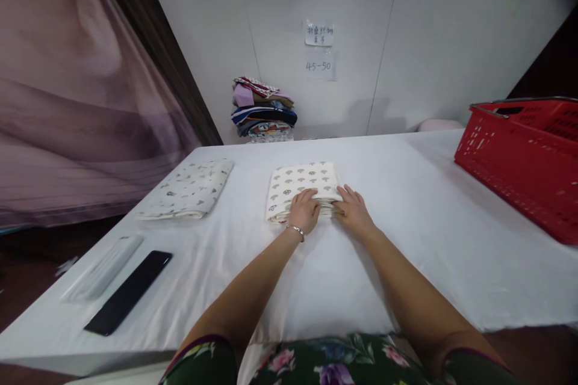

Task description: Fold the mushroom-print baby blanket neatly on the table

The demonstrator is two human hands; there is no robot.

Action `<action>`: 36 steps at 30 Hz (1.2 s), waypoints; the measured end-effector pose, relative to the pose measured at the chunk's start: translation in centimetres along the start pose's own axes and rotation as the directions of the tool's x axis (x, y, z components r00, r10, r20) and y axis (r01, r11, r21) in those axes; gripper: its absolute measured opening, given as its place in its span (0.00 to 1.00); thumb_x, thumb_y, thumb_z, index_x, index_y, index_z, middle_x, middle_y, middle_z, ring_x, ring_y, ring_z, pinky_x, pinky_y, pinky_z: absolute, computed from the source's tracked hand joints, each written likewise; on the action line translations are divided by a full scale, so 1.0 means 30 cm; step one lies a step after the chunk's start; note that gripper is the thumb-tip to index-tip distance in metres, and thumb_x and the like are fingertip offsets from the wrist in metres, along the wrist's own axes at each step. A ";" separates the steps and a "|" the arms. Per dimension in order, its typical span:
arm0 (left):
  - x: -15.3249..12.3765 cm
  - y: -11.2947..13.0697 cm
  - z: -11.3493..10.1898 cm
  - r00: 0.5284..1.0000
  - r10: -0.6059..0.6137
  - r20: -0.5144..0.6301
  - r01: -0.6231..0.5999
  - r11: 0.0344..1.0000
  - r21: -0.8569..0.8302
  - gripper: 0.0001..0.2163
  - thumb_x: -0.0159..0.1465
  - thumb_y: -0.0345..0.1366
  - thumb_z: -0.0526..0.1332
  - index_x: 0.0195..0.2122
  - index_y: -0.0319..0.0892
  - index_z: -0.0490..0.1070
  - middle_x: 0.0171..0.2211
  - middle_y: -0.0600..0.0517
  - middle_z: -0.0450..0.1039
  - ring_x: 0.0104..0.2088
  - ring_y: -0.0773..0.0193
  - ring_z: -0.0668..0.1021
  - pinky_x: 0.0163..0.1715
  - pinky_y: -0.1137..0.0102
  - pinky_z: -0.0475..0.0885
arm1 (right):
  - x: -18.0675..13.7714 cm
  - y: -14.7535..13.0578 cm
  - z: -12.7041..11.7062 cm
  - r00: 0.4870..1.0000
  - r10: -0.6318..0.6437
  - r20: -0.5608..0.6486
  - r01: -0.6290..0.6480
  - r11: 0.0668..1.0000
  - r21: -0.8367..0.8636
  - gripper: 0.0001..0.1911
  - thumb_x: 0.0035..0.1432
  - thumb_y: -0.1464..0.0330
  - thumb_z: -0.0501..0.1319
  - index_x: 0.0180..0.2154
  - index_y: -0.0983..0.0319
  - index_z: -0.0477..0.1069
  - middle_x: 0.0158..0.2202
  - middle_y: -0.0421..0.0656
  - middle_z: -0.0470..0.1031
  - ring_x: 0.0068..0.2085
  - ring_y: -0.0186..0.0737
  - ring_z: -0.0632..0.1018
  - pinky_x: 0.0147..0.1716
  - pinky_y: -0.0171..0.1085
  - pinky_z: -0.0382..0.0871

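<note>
A cream cloth with small grey and green prints lies folded into a layered rectangle on the white table. At its near edge, my left hand has its fingers on top and its thumb tucked in by the layers, gripping the fold. My right hand pinches the near right corner of the same cloth, fingers above and thumb below. Parts of both thumbs are hidden by the fabric. A silver bracelet circles my left wrist.
To the left lies another folded printed cloth. Nearer are a clear plastic packet and a long black flat object. A red basket stands at right. Stacked fabrics rise behind the table, against the wall.
</note>
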State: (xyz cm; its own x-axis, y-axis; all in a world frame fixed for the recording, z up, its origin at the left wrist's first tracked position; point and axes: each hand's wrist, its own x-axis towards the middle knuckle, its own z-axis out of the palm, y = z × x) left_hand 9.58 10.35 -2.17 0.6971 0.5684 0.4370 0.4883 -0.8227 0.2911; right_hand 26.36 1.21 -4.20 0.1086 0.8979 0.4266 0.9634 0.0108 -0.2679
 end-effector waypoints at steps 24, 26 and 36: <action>0.013 0.087 0.066 0.985 -0.054 0.162 0.016 0.974 0.226 0.12 0.63 0.27 0.49 0.31 0.39 0.72 0.38 0.44 0.68 0.41 0.57 0.70 0.38 0.64 0.66 | 0.006 0.018 0.019 0.990 -0.025 -0.142 0.027 1.000 0.014 0.11 0.58 0.72 0.51 0.34 0.63 0.72 0.57 0.50 0.61 0.61 0.49 0.55 0.55 0.51 0.53; 0.015 0.080 0.063 0.984 -0.046 0.174 0.009 0.977 0.211 0.12 0.63 0.27 0.49 0.31 0.39 0.72 0.38 0.45 0.68 0.41 0.58 0.70 0.38 0.64 0.66 | 0.007 0.019 0.020 0.990 -0.021 -0.138 0.024 1.000 0.019 0.11 0.58 0.72 0.52 0.34 0.63 0.73 0.57 0.50 0.62 0.61 0.49 0.56 0.55 0.50 0.53; 0.000 0.056 0.050 0.994 -0.009 0.110 -0.009 0.987 0.161 0.12 0.66 0.34 0.48 0.32 0.41 0.70 0.35 0.48 0.68 0.37 0.61 0.71 0.37 0.67 0.66 | 0.005 0.011 0.016 0.998 -0.041 -0.046 0.041 0.999 0.007 0.12 0.54 0.70 0.55 0.39 0.61 0.74 0.59 0.49 0.58 0.62 0.52 0.53 0.54 0.51 0.54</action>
State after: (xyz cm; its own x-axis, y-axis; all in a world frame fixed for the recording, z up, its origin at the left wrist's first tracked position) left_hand 11.20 8.99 -2.96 0.7460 0.5738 0.3380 0.5606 -0.8151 0.1461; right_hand 26.58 1.55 -4.63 0.0806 0.8756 0.4764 0.9652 0.0508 -0.2566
